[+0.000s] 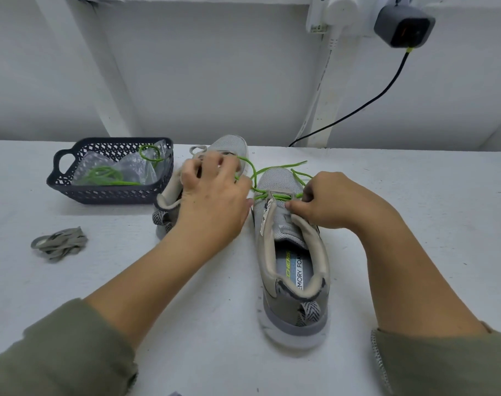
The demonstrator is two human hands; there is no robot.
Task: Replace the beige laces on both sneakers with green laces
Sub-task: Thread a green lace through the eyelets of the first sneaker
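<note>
At frame centre the near sneaker lies heel toward me, toe away, long axis running up the frame. The green lace crosses only the eyelets nearest the toe, with loose ends trailing further up. My right hand is nearer and pinches the lace at the right eyelet row. My left hand has curled fingers by the left strand; I can't tell if it grips. The far sneaker is partly hidden behind it. Grey mesh uppers, thin round cord. Flat beige laces piled left; dark lattice basket, upper left, holds the spare lace.
</note>
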